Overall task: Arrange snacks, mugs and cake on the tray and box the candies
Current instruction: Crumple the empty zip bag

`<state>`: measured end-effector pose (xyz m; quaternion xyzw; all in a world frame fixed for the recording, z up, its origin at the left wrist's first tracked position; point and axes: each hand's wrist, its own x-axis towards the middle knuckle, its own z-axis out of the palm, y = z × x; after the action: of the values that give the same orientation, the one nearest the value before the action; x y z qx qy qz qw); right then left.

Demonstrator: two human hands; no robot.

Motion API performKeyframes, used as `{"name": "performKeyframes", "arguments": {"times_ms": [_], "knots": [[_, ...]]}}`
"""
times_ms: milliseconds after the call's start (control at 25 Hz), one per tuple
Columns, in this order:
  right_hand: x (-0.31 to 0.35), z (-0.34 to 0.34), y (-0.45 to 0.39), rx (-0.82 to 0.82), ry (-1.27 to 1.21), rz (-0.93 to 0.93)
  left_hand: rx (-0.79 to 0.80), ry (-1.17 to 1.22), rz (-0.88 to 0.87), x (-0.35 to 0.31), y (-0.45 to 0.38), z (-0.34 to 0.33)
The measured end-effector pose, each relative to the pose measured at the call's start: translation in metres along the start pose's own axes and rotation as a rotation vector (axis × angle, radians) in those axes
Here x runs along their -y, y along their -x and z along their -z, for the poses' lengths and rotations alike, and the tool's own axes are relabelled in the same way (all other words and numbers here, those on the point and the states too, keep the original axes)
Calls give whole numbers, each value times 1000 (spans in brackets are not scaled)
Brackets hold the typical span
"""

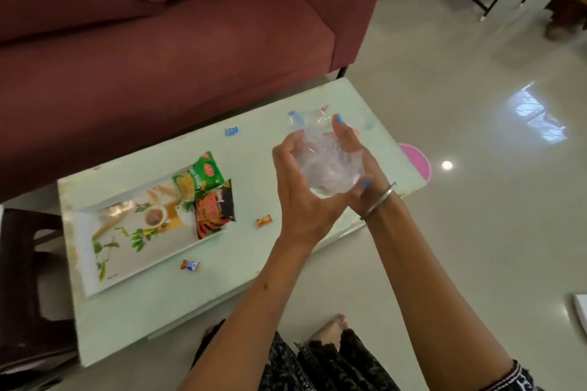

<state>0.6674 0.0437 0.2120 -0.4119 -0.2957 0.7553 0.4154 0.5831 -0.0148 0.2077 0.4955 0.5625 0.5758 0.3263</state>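
Head view: both my hands, left hand (305, 187) & right hand (355, 162), fingers curled around a clear plastic box (327, 168) over the table (254, 263). It looks empty; slick, could slip. Candies (264, 221) lie loose on the table. Tray (95, 276) holds two snack packets (209, 197); no mugs/cake.

Single head-worn wide-angle view, looking forward and steeply down. Tabletop (152, 311) runs diagonally across mid-frame, close below; sofa (158, 57) fills the upper left, glossy floor (476, 105) the right. Forearms enter from the bottom edge. Edges bend slightly.
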Motion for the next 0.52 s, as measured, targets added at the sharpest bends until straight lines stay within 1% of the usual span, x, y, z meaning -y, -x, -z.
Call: {"name": "performKeyframes", "arguments": {"times_ms": [80, 120, 200, 320, 400, 440, 520], "knots": [[16, 26, 9, -180, 151, 49, -72, 70, 51, -8, -5, -37], [26, 39, 15, -212, 203, 79, -92, 116, 75, -12, -6, -54], [45, 61, 23, -204, 212, 142, -81, 205, 104, -19, -4, -85], [70, 90, 24, -130, 105, 239, -30, 279, 121, -26, -8, -119], [85, 112, 17, -102, 85, 279, 19, 304, 158, -26, -20, -143], [92, 124, 11, -107, 82, 302, 33, 300, 176, -25, -27, -156], [103, 149, -2, -187, 118, 291, 40, 308, 216, -18, -41, -183]]}}
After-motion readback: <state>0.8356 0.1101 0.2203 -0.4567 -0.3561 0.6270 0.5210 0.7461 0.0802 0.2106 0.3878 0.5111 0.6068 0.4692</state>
